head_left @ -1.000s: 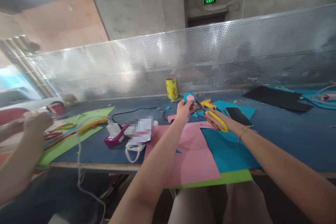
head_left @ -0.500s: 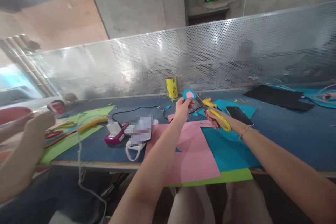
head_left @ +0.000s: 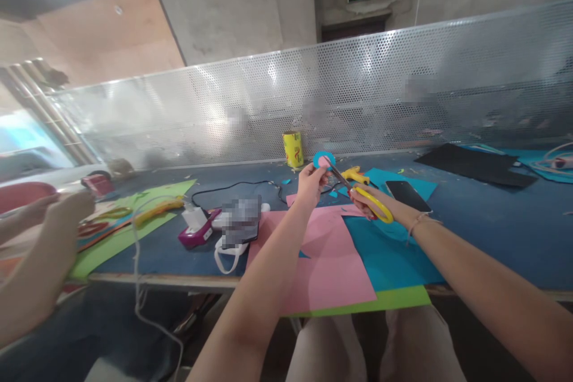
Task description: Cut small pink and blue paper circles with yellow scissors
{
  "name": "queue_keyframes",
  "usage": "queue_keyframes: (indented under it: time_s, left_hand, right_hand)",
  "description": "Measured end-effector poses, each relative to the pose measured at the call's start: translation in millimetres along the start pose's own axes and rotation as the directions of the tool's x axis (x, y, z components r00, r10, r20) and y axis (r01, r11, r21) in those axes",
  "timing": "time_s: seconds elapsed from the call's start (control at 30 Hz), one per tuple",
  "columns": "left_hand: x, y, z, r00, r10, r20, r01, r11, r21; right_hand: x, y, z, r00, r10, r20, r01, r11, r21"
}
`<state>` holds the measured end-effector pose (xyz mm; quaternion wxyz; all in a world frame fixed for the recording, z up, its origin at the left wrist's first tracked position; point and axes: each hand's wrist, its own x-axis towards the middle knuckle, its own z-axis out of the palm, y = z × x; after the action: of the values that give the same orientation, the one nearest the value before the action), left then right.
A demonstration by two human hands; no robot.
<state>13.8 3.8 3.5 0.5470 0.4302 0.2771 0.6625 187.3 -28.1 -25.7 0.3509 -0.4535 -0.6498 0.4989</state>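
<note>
Head | left hand [head_left: 313,184] pinches blue and pink disc [head_left: 322,161] | right hand [head_left: 363,201] grips scissors [head_left: 342,179], blades overlapping disc

Near the centre of the frame, the left hand [head_left: 312,184] covers the lower edge of a small paper disc [head_left: 318,157]; whether the blades of the scissors [head_left: 342,179] are parted is too fine to tell. Left of centre, pixelation masks the face of a flat device [head_left: 244,219]. A co-worker's arm [head_left: 58,256] at far left — like the cable [head_left: 558,161] at far right — is cut off.
</note>
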Motion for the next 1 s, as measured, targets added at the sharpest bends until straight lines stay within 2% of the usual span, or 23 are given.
queue_keyframes:
  time_s: [0.47, 0.7, 1.0]
  left_hand:
    - [-0.2, 2.4, -2.7, 1.000, 0.015, -0.016, -0.015, 0.999, 0.032]
    - [-0.7, 2.6, -2.5, 0.999, 0.030, -0.029, -0.029, 0.998, 0.053]
    - [-0.2, 2.2, -4.1, 0.998, 0.067, 0.004, -0.067, 0.996, 0.060]
  right_hand:
    - [0.0, 1.9, 0.4, 0.999, -0.035, 0.012, 0.035, 0.999, -0.018]
    - [1.5, 4.9, -1.2, 0.993, -0.113, 0.030, 0.116, 0.987, -0.108]
    - [-0.3, 3.2, -0.3, 0.991, -0.131, 0.015, 0.132, 0.976, -0.174]
